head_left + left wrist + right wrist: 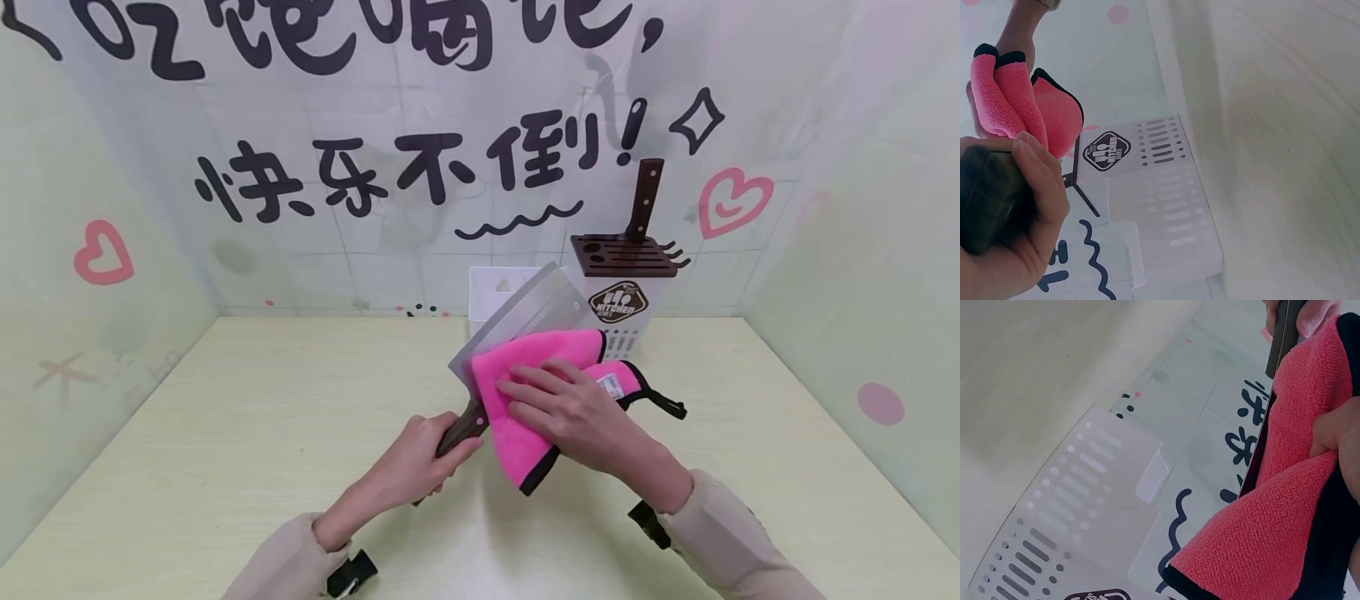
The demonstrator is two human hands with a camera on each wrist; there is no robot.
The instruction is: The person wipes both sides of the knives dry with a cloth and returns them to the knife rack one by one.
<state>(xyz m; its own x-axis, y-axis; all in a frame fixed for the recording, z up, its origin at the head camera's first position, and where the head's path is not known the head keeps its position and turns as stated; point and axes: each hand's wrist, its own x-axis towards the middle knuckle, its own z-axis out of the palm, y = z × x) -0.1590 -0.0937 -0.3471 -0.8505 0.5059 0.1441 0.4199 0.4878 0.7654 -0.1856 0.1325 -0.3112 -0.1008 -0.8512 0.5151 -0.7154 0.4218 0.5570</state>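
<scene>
My left hand grips the dark handle of a cleaver, its wide steel blade raised and slanting up to the right. A pink cloth with black edging and a hanging loop lies folded against the blade, covering its lower part. My right hand holds the cloth to the blade, fingers spread over it. In the right wrist view, part of the right hand sinks into a fold of the cloth. The handle end fills the left hand in the left wrist view.
Behind the blade, a white knife holder with a brown slotted top stands near the back wall. Another knife's brown handle sticks up from it. A white slotted section adjoins it. Pale wooden table spreads beneath both hands.
</scene>
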